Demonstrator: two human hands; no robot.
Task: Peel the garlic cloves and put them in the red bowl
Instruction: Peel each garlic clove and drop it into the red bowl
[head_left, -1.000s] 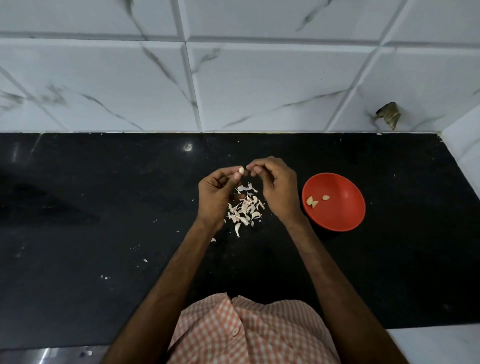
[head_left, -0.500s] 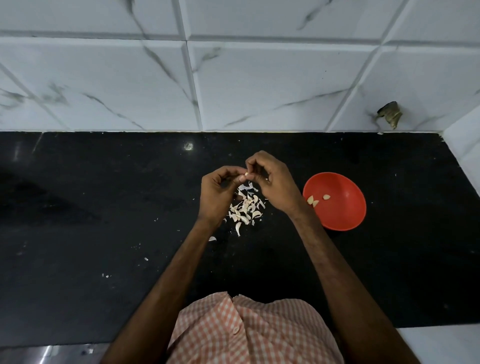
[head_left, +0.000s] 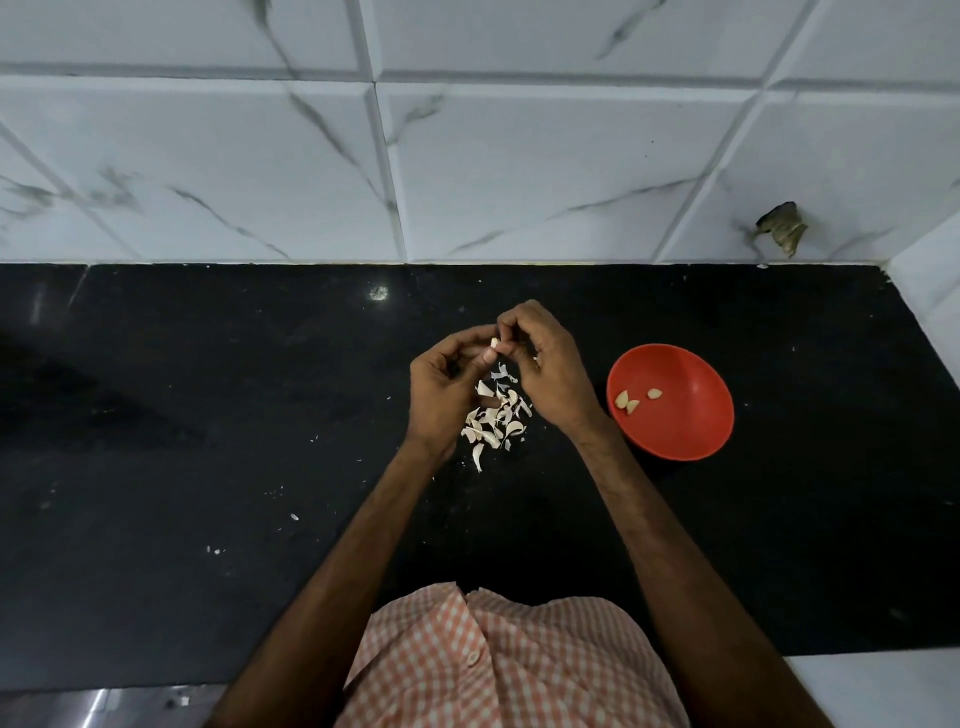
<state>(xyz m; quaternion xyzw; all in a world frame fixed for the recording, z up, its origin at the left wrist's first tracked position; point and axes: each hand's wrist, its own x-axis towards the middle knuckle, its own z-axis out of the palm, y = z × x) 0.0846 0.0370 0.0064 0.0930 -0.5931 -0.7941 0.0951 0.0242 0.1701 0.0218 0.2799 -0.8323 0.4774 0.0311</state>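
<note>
A small pale garlic clove (head_left: 494, 342) is pinched between the fingertips of my left hand (head_left: 447, 384) and my right hand (head_left: 545, 369), both held just above the black counter (head_left: 208, 441). Beneath the hands lies a heap of white garlic skins and cloves (head_left: 496, 421). To the right of my right hand stands the red bowl (head_left: 691, 431), with three peeled cloves (head_left: 631, 401) lying in it.
White marble-patterned wall tiles (head_left: 467, 156) rise behind the counter, and a side wall closes the right end. A dark chipped spot (head_left: 782, 228) marks the tile at back right. Small white flecks are scattered over the counter's left half.
My right hand's fingertips have shifted up and left over the clove, closing against the left hand's fingertips. The bowl and the heap of skins have not moved.
</note>
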